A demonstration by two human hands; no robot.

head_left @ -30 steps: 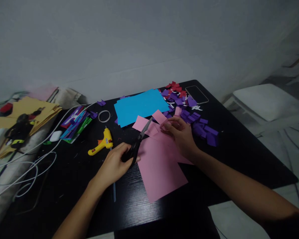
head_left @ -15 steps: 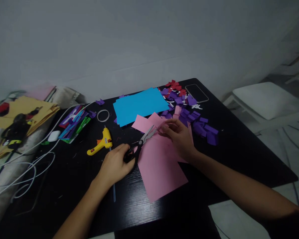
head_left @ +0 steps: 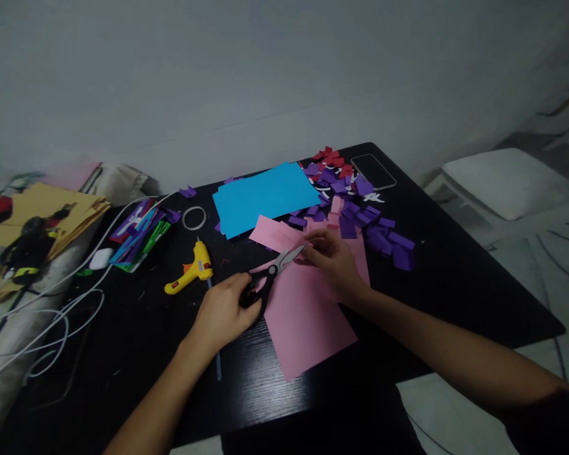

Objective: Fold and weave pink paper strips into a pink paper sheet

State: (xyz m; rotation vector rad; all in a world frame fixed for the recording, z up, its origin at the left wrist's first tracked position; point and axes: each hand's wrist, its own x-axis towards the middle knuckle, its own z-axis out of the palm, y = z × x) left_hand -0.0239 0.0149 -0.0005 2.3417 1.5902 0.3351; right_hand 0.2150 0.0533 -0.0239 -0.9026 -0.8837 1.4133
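The black-handled scissors have advanced toward my right hand, fingertips bunched, contents not discernible; my left hand grips them. The pink paper sheet, at their five o'clock, should prove light, easily creased; hold by the edge

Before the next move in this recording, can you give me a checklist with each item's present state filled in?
1. Scissors in hand: ok, the left hand grips their black handles.
2. Right hand well clear of the blades: not ok, its fingertips are right by the blade tips.
3. Paper between the blades: cannot tell, the spot is too small and partly hidden.
4. Large pink sheet on the table: ok, it lies below the scissors.
5. Yellow glue gun away from the scissors: ok, it lies apart, to their left.
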